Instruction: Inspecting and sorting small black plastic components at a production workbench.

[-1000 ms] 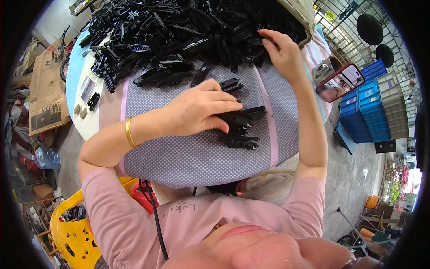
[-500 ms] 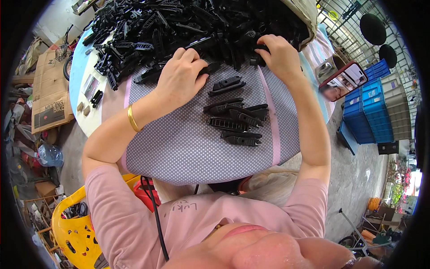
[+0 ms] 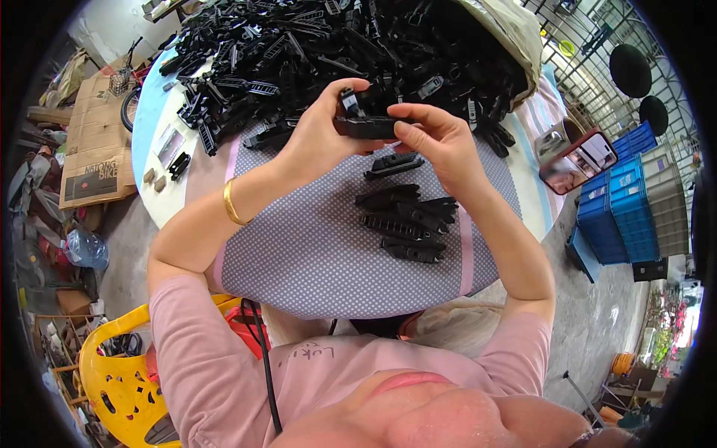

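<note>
Above the near edge of the pile, my left hand grips one end of a long black plastic part. The thumb and fingers of my right hand pinch its other end. A small dark piece with a pale shine shows by my left fingers; whether it belongs to the held part I cannot tell. Just below my hands lies a single black part of similar shape. Nearer me, several more black parts lie in a loose cluster on the dotted tablecloth.
A large heap of black plastic parts covers the table's far side, spilling from a pale sack. A phone leans at the right edge, near blue crates. Small bits and a clear packet lie at left.
Both hands have come together from the pile's edge, where they were apart. The black part is now held between them, raised over the cloth. The view has shifted slightly.
</note>
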Demonstrator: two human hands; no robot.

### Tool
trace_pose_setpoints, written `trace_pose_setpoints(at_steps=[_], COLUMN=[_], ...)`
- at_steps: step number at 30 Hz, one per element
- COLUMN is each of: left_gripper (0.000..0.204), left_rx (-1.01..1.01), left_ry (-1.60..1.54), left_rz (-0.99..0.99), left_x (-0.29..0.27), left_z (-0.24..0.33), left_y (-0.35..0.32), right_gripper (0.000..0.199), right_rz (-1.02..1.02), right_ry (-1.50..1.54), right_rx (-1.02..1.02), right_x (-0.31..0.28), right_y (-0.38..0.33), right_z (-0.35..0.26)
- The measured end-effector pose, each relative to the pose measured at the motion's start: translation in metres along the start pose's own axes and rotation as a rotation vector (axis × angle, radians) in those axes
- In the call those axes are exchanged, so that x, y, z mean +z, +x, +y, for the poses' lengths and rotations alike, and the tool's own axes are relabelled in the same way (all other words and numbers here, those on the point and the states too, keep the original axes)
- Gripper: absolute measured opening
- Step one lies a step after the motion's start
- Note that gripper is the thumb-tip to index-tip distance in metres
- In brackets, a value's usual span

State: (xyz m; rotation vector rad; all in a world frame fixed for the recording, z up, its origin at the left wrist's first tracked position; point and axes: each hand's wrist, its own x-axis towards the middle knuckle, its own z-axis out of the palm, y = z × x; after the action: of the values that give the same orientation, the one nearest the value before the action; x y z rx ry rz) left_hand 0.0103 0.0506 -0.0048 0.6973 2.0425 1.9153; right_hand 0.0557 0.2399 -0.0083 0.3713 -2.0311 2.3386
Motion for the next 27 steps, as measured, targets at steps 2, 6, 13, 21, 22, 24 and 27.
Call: trace_pose_setpoints(at_steps=[2, 6, 13, 21, 22, 24, 27], left_gripper=[0.062, 0.05, 0.044, 0.035, 0.035, 0.036, 0.032], left_rx=[0.207, 0.26, 0.149, 0.103, 0.102, 0.106, 0.268], left_ry=[0.415, 0.244, 0.015, -0.017, -0.017, 0.003, 0.102], left_rz=[0.096, 0.088, 0.032, 0.001, -0.002, -0.086, -0.079], left_x=[0.001, 0.003, 0.003, -0.004, -0.005, -0.009, -0.001], left_z=[-0.007, -0.009, 0.002, 0.002, 0.002, 0.002, 0.002], left_y=[0.0, -0.003, -0.009, -0.007, -0.007, -0.007, -0.007], right_gripper=[0.029, 0.03, 0.027, 0.034, 0.034, 0.045, 0.05], right_rz=[0.008, 0.09, 0.184, 0.119, 0.121, 0.186, -0.027], right_ry=[-0.218, -0.283, -0.183, -0.743, -0.743, -0.917, -0.741], right_rx=[0.007, -0.017, 0.047, -0.315, -0.314, -0.566, -0.353], right_x=[-0.002, 0.005, 0.001, 0.003, 0.003, 0.0, -0.006], right_y=[0.0, -0.003, 0.002, -0.005, -0.004, 0.002, 0.0], right_z=[0.002, 0.001, 0.002, -0.001, -0.002, -0.003, -0.005])
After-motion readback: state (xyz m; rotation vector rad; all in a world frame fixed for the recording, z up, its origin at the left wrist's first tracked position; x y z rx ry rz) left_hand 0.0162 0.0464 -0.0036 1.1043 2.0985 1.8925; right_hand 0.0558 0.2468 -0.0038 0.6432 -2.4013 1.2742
